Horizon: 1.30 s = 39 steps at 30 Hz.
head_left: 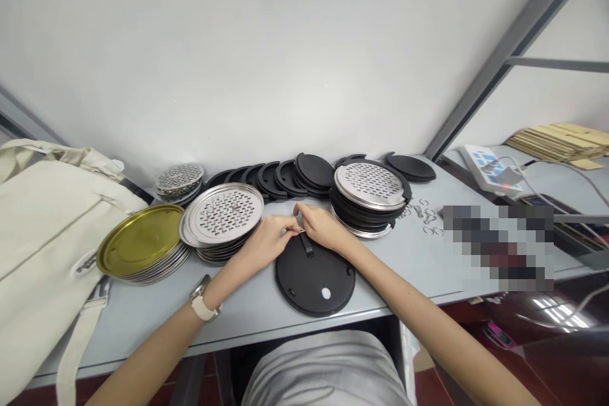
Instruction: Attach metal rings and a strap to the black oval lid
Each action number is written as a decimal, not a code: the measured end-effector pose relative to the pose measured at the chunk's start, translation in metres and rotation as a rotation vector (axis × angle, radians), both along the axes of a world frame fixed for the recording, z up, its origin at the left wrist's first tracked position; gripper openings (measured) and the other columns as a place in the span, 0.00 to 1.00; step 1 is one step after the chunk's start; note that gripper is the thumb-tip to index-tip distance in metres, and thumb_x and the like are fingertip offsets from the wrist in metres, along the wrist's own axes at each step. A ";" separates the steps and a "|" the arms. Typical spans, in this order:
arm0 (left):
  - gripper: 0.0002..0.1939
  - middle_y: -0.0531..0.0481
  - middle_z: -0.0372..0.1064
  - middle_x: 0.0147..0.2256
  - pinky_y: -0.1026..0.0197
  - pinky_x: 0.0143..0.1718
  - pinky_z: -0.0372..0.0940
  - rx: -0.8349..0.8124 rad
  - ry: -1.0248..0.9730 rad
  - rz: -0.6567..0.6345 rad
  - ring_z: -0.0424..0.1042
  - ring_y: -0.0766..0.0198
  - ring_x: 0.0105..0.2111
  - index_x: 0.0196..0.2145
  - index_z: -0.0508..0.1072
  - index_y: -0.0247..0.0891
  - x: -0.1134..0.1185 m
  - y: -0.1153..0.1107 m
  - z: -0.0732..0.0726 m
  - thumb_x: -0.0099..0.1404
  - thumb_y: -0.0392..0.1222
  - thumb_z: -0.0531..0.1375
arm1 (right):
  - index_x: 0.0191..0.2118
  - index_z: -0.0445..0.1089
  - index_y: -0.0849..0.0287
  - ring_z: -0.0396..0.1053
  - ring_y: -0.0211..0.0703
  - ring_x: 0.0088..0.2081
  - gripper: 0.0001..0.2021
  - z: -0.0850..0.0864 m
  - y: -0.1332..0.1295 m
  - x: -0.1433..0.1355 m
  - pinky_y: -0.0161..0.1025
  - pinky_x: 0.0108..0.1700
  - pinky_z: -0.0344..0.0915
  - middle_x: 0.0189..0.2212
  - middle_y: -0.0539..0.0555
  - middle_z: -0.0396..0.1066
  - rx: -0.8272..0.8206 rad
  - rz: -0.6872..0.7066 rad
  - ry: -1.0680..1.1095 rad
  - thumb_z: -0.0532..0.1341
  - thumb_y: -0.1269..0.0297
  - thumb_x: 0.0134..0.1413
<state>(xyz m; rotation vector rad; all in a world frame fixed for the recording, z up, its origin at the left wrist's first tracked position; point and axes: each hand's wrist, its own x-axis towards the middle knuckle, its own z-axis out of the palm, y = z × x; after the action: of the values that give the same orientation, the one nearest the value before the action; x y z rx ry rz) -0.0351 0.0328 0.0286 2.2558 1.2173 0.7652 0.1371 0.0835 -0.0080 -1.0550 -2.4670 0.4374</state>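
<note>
A round black disc (316, 279) lies flat near the table's front edge, with a short black tab (307, 244) at its far rim and a white round spot on its face. My left hand (271, 238) pinches at the end of the tab, its fingertips on a small shiny metal ring (301, 231) that is mostly covered. From the other side, my right hand (316, 225) is closed at the same place, fingers bent over the ring and the disc's far rim. How much of the ring each hand grips is hidden.
Left stand gold lids (143, 238) and perforated metal plates (228, 216); right, a stack of black discs topped by a grater plate (368, 184). Black discs (271, 179) line the wall. Loose metal rings (431, 222) lie right. A cream bag (52, 247) covers the left end.
</note>
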 end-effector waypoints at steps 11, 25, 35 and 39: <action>0.10 0.51 0.76 0.33 0.64 0.39 0.62 0.007 -0.031 0.022 0.74 0.62 0.34 0.32 0.76 0.37 0.001 0.001 -0.003 0.61 0.28 0.57 | 0.47 0.61 0.61 0.66 0.43 0.30 0.13 -0.004 0.003 0.002 0.33 0.32 0.56 0.30 0.54 0.71 -0.085 0.035 -0.025 0.47 0.75 0.58; 0.10 0.53 0.76 0.31 0.65 0.35 0.63 0.024 -0.061 0.088 0.73 0.65 0.31 0.29 0.76 0.37 0.005 0.002 -0.010 0.58 0.26 0.58 | 0.46 0.62 0.61 0.64 0.43 0.30 0.11 -0.001 0.002 0.004 0.34 0.33 0.55 0.28 0.54 0.69 -0.090 0.050 -0.020 0.51 0.74 0.58; 0.10 0.53 0.77 0.31 0.64 0.36 0.63 0.022 -0.054 0.109 0.73 0.63 0.32 0.28 0.77 0.37 0.005 0.001 -0.011 0.58 0.26 0.59 | 0.46 0.61 0.60 0.66 0.43 0.31 0.13 -0.003 0.002 0.004 0.34 0.34 0.57 0.31 0.55 0.70 -0.123 0.056 0.028 0.48 0.75 0.57; 0.10 0.52 0.77 0.33 0.63 0.38 0.63 0.036 -0.043 0.093 0.74 0.62 0.34 0.29 0.77 0.38 0.004 0.000 -0.011 0.59 0.27 0.59 | 0.45 0.62 0.60 0.65 0.42 0.32 0.13 -0.004 0.003 0.003 0.35 0.35 0.58 0.31 0.54 0.70 -0.128 0.055 0.067 0.47 0.77 0.56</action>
<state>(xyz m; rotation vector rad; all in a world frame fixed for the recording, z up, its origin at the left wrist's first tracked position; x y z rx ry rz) -0.0310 0.0332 0.0174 2.2121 1.3064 0.8720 0.1398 0.0866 -0.0121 -1.0061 -2.4410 0.6447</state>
